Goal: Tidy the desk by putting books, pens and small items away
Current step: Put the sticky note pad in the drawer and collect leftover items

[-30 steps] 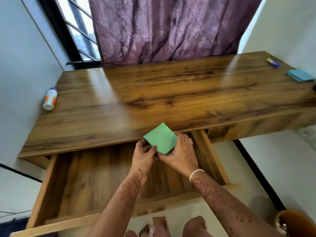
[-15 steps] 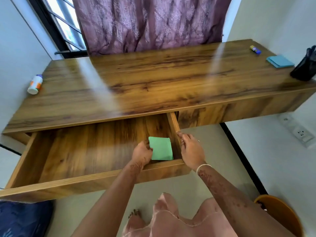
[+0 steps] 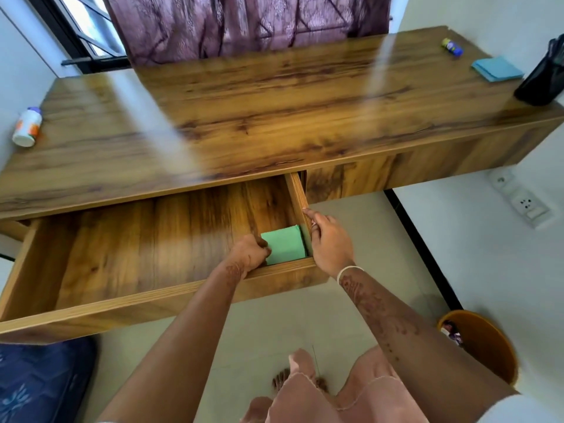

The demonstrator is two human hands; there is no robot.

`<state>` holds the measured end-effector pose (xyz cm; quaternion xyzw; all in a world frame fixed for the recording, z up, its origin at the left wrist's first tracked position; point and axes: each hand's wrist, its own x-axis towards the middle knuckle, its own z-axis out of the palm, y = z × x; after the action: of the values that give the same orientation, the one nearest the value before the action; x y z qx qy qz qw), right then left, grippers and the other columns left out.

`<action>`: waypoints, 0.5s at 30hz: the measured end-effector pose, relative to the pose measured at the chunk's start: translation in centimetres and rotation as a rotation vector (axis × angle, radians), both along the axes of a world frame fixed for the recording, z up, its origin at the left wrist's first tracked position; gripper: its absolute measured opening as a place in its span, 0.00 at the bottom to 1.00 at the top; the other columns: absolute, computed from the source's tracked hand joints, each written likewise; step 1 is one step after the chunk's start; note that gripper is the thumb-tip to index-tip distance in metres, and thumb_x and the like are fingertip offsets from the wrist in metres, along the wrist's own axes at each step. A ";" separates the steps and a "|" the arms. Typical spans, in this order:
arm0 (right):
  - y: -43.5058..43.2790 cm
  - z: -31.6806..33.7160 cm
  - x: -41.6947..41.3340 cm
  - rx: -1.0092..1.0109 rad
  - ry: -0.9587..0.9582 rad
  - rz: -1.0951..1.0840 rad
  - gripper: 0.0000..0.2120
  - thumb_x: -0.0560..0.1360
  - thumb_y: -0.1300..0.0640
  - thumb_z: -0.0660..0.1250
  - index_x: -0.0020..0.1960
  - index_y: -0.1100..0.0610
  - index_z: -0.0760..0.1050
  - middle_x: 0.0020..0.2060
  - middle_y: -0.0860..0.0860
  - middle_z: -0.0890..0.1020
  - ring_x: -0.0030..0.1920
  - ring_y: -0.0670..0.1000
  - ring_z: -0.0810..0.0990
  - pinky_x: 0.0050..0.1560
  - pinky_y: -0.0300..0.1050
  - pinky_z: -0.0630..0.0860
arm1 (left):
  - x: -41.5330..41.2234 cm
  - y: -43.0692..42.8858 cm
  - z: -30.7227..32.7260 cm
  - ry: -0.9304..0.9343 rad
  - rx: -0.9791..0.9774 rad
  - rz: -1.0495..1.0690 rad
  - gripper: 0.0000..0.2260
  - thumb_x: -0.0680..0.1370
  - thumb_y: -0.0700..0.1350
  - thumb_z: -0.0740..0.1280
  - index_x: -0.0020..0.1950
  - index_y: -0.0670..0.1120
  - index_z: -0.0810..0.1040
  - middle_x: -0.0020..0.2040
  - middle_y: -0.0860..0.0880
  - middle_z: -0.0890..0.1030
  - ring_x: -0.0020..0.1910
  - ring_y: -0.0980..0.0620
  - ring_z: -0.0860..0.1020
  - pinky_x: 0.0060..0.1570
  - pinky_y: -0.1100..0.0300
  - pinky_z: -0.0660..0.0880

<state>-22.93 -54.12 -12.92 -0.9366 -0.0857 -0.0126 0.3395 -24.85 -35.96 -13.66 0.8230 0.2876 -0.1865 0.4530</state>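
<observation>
Left hand (image 3: 250, 253) reaches into open drawer (image 3: 152, 303), forearm over its front wall, fingers curled onto left edge of green pad (image 3: 285, 248), gripping it. Right hand (image 3: 329, 239) rests on top of drawer's right side wall, index finger stretched along it, other fingers loosely bent, holding nothing. Pad lies flat in drawer's front right corner, against right wall. On counter (image 3: 274, 117): white bottle (image 3: 27, 126) lying at left edge; blue pad (image 3: 497, 68), small glue stick (image 3: 452, 47), black pen holder (image 3: 543, 80) near right end.
</observation>
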 end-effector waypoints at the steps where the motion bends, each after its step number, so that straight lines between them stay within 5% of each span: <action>1: 0.0 0.0 0.0 -0.002 0.001 0.002 0.19 0.81 0.57 0.57 0.71 0.47 0.70 0.53 0.49 0.78 0.47 0.45 0.74 0.42 0.36 0.71 | 0.0 0.0 0.1 0.005 -0.018 0.012 0.14 0.76 0.40 0.68 0.62 0.43 0.79 0.55 0.44 0.81 0.48 0.48 0.81 0.51 0.55 0.80; 8: -0.1 0.2 -0.1 -0.013 0.036 0.009 0.19 0.82 0.57 0.56 0.71 0.45 0.69 0.54 0.49 0.78 0.47 0.47 0.75 0.42 0.37 0.72 | -0.5 0.7 1.0 0.065 -0.240 0.100 0.15 0.78 0.37 0.63 0.65 0.43 0.75 0.53 0.40 0.81 0.49 0.45 0.82 0.55 0.50 0.80; 15: -1.0 2.2 1.7 0.040 0.115 -0.037 0.15 0.80 0.55 0.59 0.65 0.47 0.74 0.60 0.49 0.76 0.58 0.52 0.77 0.56 0.45 0.73 | 1.7 -1.1 3.3 -0.195 -0.080 -0.017 0.16 0.79 0.39 0.64 0.66 0.45 0.71 0.59 0.47 0.79 0.56 0.51 0.78 0.56 0.56 0.77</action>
<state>-21.24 -55.15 -10.71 -0.9303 -0.0482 0.0333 0.3622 -23.16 -37.05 -10.41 0.8209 0.2273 -0.1206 0.5098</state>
